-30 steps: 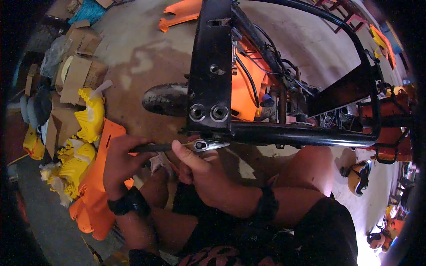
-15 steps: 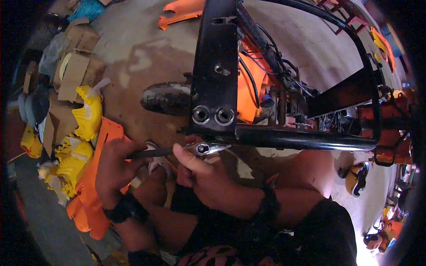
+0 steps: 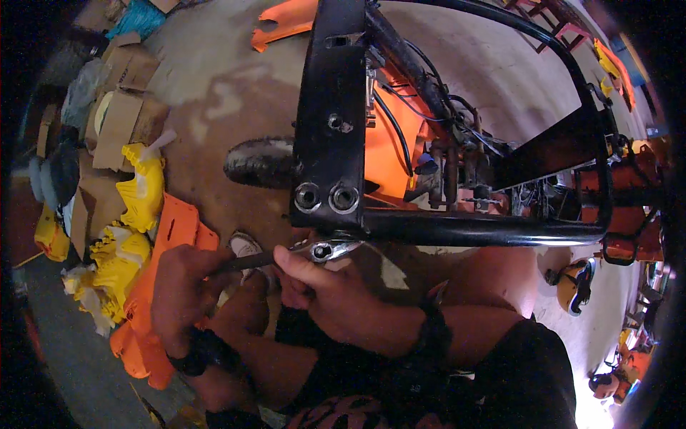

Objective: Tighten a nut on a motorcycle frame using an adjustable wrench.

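A pair of pliers (image 3: pixel 325 251) with dark handles and bright metal jaws lies nearly level under the lower end of a black metal frame (image 3: pixel 325 161). My left hand (image 3: pixel 184 286) is closed round the far end of the handles. Closer to the jaws, my right hand (image 3: pixel 332 297) grips the pliers, its thumb pressed along the top. The jaw tips sit just below the frame's corner; what they touch there cannot be made out. Two round metal bushings (image 3: pixel 344 199) show in the plate above them. A black tube (image 3: pixel 486 230) runs right from that corner.
Orange panels (image 3: pixel 179 225) and yellow wrapped parts (image 3: pixel 139 187) lie at the left, beside cardboard boxes (image 3: pixel 118 132). A dark wheel (image 3: pixel 257 163) is behind the frame. Cables and an orange panel (image 3: pixel 389 154) fill the frame's inside. A yellow-and-black helmet-like object (image 3: pixel 574 287) lies at right.
The black frame has shifted slightly left and down. The pliers have tilted, handles lower and jaws angled up to the right; both hands keep their grip.
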`<state>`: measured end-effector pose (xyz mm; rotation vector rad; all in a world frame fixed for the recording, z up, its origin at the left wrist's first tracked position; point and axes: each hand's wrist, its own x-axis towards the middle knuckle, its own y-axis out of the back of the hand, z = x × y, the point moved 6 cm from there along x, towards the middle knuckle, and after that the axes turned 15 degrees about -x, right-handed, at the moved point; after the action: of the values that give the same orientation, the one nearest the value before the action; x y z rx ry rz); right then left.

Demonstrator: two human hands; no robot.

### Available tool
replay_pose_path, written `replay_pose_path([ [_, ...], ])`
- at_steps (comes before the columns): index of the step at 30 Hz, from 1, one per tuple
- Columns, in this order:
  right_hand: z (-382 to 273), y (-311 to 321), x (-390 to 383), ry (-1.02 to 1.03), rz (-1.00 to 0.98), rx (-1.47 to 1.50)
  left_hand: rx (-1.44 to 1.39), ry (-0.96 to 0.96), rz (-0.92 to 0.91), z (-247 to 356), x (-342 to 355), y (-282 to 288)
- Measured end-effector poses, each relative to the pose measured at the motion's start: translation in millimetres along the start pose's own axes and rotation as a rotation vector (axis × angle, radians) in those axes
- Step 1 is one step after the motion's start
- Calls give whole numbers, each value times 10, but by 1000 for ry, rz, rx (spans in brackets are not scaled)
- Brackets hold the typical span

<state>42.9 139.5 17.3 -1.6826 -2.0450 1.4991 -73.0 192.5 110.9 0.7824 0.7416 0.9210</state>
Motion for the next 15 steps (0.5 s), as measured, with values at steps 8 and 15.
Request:
replay_pose_path([
  [8,-27,22,15,29,48,-35,-167,24,-69,-264,125,0],
  [15,21,63,73,83,90,-108,-259,-3,-84,-596,230,-223],
])
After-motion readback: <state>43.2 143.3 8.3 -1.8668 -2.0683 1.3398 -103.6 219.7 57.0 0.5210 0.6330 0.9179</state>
